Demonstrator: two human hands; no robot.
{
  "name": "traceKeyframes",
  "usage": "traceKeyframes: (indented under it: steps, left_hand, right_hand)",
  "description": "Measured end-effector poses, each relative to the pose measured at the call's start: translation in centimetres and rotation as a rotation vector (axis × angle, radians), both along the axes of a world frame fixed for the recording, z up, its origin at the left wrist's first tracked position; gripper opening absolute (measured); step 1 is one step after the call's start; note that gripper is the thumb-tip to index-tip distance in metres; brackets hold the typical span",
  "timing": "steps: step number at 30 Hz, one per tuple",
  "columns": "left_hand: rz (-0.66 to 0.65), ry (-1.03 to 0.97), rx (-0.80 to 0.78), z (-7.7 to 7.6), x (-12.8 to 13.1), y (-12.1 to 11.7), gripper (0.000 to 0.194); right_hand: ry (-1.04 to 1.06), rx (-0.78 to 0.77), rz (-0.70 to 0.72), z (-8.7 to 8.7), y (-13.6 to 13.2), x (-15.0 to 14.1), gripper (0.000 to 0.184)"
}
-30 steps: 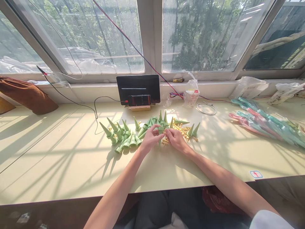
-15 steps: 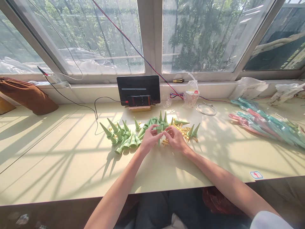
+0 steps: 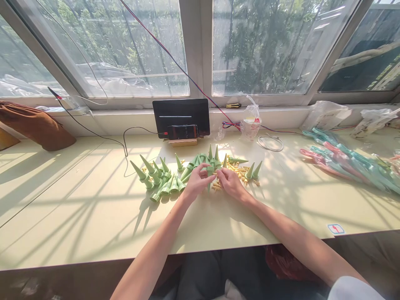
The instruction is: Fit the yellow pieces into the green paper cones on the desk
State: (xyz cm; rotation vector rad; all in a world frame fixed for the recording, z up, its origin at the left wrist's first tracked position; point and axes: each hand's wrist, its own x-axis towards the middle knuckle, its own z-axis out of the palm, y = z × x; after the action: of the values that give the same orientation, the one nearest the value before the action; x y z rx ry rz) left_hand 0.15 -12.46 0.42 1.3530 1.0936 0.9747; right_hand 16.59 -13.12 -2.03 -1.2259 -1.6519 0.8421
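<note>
My left hand and my right hand meet over the middle of the pale table. The left hand's fingers are closed round a green cone-shaped plastic spike, point downward. The right hand pinches a small yellow plastic piece right against that spike. Several green spikes lie and stand in a heap to the left. More green spikes and scattered small yellow pieces lie just behind and right of my hands.
A dark tablet with a phone on a wooden stand leans at the window sill. A knotted plastic bag, a white cable, bagged pink and teal items and a brown cloth lie around.
Both hands stay together over the same spot. The fingers shifted slightly around the green spike and the yellow piece; nothing else moved.
</note>
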Motion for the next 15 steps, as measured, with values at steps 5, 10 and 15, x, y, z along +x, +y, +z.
traceKeyframes:
  steps: [5, 10, 15]
  left_hand:
    - [-0.023, 0.002, -0.005, 0.04, 0.04, -0.05, 0.051]
    - [0.010, 0.016, 0.010, -0.14, 0.03, 0.03, 0.051]
    - [0.088, 0.009, -0.021, -0.29, -0.11, 0.17, 0.056]
  right_hand:
    - [-0.019, 0.000, 0.009, -0.26, 0.20, 0.03, 0.055]
    - [0.007, -0.017, -0.004, -0.26, 0.09, 0.03, 0.051]
    - [0.030, -0.024, 0.009, -0.06, -0.13, 0.07, 0.032]
